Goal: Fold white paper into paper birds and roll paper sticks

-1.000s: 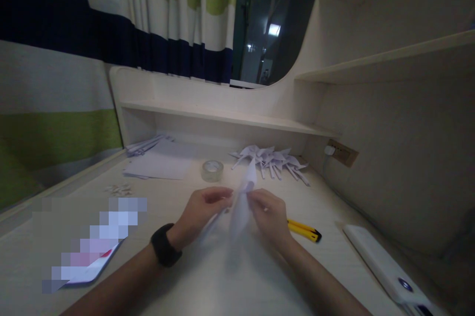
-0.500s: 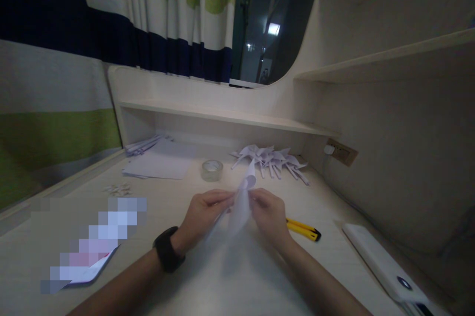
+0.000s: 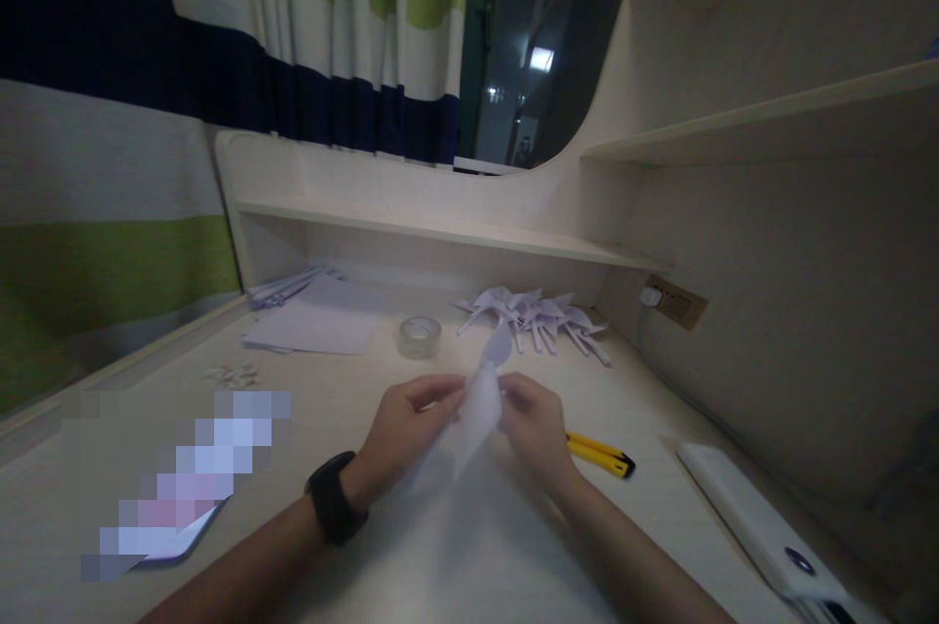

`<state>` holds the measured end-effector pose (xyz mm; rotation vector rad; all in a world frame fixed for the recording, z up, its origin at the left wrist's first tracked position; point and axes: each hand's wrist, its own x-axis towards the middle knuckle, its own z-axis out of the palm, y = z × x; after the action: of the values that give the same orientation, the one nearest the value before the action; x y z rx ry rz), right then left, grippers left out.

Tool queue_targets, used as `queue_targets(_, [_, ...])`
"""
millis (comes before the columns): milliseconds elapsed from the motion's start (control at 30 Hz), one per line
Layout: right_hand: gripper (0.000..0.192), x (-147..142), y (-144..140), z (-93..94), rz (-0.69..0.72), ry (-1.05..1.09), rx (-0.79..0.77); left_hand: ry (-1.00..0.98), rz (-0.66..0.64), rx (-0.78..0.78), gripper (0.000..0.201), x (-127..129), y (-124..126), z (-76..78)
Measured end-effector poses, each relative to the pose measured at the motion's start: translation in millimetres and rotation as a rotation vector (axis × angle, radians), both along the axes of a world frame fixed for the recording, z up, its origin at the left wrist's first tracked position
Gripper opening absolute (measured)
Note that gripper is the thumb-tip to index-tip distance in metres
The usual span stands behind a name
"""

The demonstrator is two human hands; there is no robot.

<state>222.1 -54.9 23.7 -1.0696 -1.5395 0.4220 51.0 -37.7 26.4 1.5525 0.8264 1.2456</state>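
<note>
A folded piece of white paper point(image 3: 476, 409) is held upright just above the desk point(image 3: 352, 409), between the two hands. The left hand point(image 3: 402, 430) is closed on its left edge with thumb and fingertips, a black wristband point(image 3: 334, 511) sitting on that wrist; the right hand point(image 3: 535, 428) is pinched on the right edge. The paper's upper tip curls slightly toward the far side.

The step in hand appears to be a fold or crease being worked into the paper — the sheet is already narrowed to a pointed shape. The next move would probably call for a firm, even pinch along the edge, with both sides kept aligned so the crease runs straight.

Behind the hands lie a roll of clear tape point(image 3: 420, 336), a cluster of finished folded paper shapes point(image 3: 535, 316) and a stack of flat sheets point(image 3: 312, 323). A yellow utility knife point(image 3: 600, 454) rests just beside the right hand, and a white device point(image 3: 763, 526) lies well apart at the right.

No writing or brand can be read — a pixelated patch covers one item at the left.
</note>
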Motion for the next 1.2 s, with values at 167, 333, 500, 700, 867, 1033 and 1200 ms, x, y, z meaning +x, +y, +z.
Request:
queue_targets(167, [0.017,-1,-4,1.5,0.024,-0.102,0.068,-0.051,-0.056,-0.055,0.030,3,-1,0.7])
queue_targets(333, [0.023,-1,-3,-2.1,0.038,-0.091,0.006,-0.163,-0.056,-0.136,0.043,6,-1,-4.5])
queue_targets(500, [0.024,-1,-4,-1.6,0.005,-0.133,-0.042,-0.162,-0.104,-0.105,0.037,7,1,-13.0])
queue_targets(700, [0.025,0,-6,-6.4,-0.047,-0.362,0.159,0.014,-0.038,0.112,0.035,4,1,-18.5])
queue_targets(867, [0.022,5,-5,-6.9,-0.017,-0.512,0.250,0.120,-0.036,0.212,0.025,-3,2,-10.9])
queue_targets(1033, [0.024,7,-3,-6.2,0.019,-0.511,0.269,0.155,-0.036,0.210,0.021,-6,5,-4.5])
queue_targets(1200, [0.023,7,0,-10.2,0.016,-0.499,0.272,0.119,-0.037,0.216,0.024,-5,3,-9.1])
